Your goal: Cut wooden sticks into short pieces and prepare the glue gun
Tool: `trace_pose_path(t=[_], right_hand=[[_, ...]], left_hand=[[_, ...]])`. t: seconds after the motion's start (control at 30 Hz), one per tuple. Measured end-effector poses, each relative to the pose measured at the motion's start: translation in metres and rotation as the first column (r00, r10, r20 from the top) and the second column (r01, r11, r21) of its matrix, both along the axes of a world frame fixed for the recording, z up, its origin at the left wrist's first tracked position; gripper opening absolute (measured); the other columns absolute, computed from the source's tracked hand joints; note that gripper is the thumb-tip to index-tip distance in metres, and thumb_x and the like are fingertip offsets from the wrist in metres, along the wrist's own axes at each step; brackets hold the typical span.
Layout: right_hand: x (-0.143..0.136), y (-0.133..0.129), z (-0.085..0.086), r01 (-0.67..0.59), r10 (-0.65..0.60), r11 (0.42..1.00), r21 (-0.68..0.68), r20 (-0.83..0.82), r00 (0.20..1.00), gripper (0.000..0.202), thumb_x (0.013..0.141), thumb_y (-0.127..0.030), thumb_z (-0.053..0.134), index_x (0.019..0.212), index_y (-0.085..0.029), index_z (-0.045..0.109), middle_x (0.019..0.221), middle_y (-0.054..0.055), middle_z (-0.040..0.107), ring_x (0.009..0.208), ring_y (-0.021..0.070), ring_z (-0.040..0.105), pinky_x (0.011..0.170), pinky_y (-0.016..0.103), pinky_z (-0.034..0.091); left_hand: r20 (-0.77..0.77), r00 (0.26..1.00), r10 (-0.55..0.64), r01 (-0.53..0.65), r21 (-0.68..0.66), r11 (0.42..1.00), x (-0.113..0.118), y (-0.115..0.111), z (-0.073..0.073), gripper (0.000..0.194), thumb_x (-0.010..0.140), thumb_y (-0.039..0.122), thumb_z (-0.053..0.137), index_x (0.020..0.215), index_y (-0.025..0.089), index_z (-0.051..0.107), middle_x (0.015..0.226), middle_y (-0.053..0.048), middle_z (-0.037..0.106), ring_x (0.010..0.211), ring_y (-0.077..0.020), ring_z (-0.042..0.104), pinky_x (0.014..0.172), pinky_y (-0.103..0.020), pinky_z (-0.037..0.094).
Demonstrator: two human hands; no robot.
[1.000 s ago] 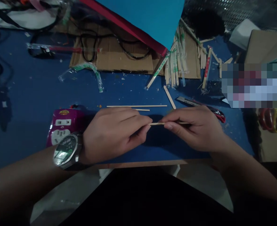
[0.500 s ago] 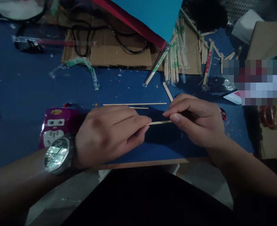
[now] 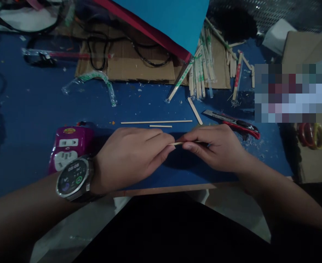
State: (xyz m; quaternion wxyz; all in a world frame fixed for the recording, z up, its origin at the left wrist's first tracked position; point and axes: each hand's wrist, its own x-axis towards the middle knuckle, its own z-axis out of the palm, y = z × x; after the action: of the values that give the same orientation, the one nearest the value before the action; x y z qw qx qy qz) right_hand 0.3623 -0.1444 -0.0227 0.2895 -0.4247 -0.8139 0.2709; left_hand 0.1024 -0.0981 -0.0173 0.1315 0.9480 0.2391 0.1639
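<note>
Between my two hands a thin wooden stick (image 3: pixel 178 143) lies roughly level above the blue table's near edge. My left hand (image 3: pixel 135 155), with a watch on its wrist, pinches it between thumb and forefinger; the part inside the fist is hidden. My right hand (image 3: pixel 218 148) grips the same stick close by, thumb below and forefinger above. Just beyond my knuckles lie a long thin stick (image 3: pixel 157 122) and a shorter thin stick (image 3: pixel 161 126). A flat popsicle stick (image 3: pixel 195 110) and a red-handled utility knife (image 3: pixel 234 123) rest past my right hand.
A purple power socket block (image 3: pixel 71 144) stands left of my left hand. Farther back are wrapped chopsticks (image 3: pixel 200 76) on cardboard (image 3: pixel 139 69), with a blue sheet (image 3: pixel 177 22) above. Rolls of tape (image 3: pixel 311 136) sit on the right.
My right hand has moved left along the stick, close to my left fingertips, and now closes on it. The utility knife has come into view beyond it.
</note>
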Motion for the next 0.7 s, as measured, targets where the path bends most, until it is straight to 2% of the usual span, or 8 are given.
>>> trace_pose_path(t=[0.1, 0.17, 0.3, 0.43, 0.53, 0.7], right_hand=[[0.0022, 0.0017, 0.0, -0.075, 0.069, 0.995, 0.071, 0.084, 0.994, 0.018, 0.112, -0.033, 0.063, 0.111, -0.021, 0.077, 0.094, 0.003, 0.082, 0.079, 0.0148, 0.074, 0.07, 0.027, 0.049], [0.0026, 0.002, 0.0016, -0.119, 0.109, 0.991, 0.062, 0.157, 0.982, 0.021, 0.113, -0.032, 0.061, 0.111, -0.019, 0.076, 0.094, 0.004, 0.081, 0.079, 0.0159, 0.073, 0.072, 0.028, 0.049], [-0.0003, 0.0004, 0.0058, -0.159, 0.187, 0.979, -0.125, 0.259, 0.948, 0.025, 0.115, -0.034, 0.054, 0.11, -0.019, 0.074, 0.092, 0.004, 0.08, 0.077, 0.0167, 0.071, 0.07, 0.028, 0.045], [-0.0034, -0.0016, 0.0054, -0.181, 0.247, 0.942, -0.283, 0.221, 0.943, 0.028, 0.115, -0.035, 0.054, 0.099, -0.019, 0.071, 0.086, 0.003, 0.076, 0.07, 0.0144, 0.067, 0.063, 0.027, 0.038], [-0.0034, -0.0022, 0.0025, -0.198, 0.243, 0.946, -0.257, 0.155, 0.958, 0.03, 0.116, -0.033, 0.052, 0.095, -0.019, 0.068, 0.081, 0.002, 0.072, 0.068, 0.0133, 0.063, 0.063, 0.027, 0.036], [-0.0026, -0.0032, 0.002, -0.247, 0.272, 0.94, -0.234, 0.081, 0.959, 0.028, 0.116, -0.033, 0.053, 0.097, -0.019, 0.066, 0.078, -0.001, 0.068, 0.065, 0.0112, 0.059, 0.062, 0.026, 0.034]], left_hand=[[-0.08, 0.997, 0.017, -0.023, -0.067, 0.998, 0.0006, -0.001, -0.0007, 0.032, 0.116, 0.034, 0.043, 0.103, 0.023, 0.07, 0.087, 0.001, 0.077, 0.074, -0.019, 0.073, 0.061, -0.034, 0.041], [-0.158, 0.987, 0.01, -0.031, -0.13, 0.991, 0.0012, -0.0022, -0.0009, 0.031, 0.116, 0.034, 0.043, 0.1, 0.023, 0.067, 0.081, 0.001, 0.074, 0.069, -0.0195, 0.071, 0.058, -0.033, 0.036], [-0.253, 0.967, -0.042, -0.033, -0.285, 0.958, 0.0039, -0.0062, 0.0003, 0.024, 0.114, 0.03, 0.047, 0.095, 0.023, 0.061, 0.072, 0.004, 0.069, 0.057, -0.0176, 0.062, 0.053, -0.033, 0.027], [-0.245, 0.968, -0.059, -0.05, -0.415, 0.909, 0.0053, -0.0098, 0.001, 0.026, 0.114, 0.031, 0.047, 0.094, 0.024, 0.062, 0.077, 0.003, 0.069, 0.064, -0.0169, 0.064, 0.056, -0.032, 0.03], [-0.206, 0.977, -0.061, -0.042, -0.462, 0.886, 0.0044, -0.0095, 0.0005, 0.031, 0.116, 0.036, 0.046, 0.092, 0.023, 0.061, 0.076, 0.003, 0.068, 0.063, -0.016, 0.062, 0.056, -0.032, 0.031], [-0.158, 0.978, -0.136, 0.034, -0.522, 0.852, 0.0039, -0.0064, 0.0035, 0.036, 0.115, 0.036, 0.045, 0.084, 0.023, 0.058, 0.073, 0.003, 0.066, 0.059, -0.0143, 0.056, 0.054, -0.031, 0.027]])
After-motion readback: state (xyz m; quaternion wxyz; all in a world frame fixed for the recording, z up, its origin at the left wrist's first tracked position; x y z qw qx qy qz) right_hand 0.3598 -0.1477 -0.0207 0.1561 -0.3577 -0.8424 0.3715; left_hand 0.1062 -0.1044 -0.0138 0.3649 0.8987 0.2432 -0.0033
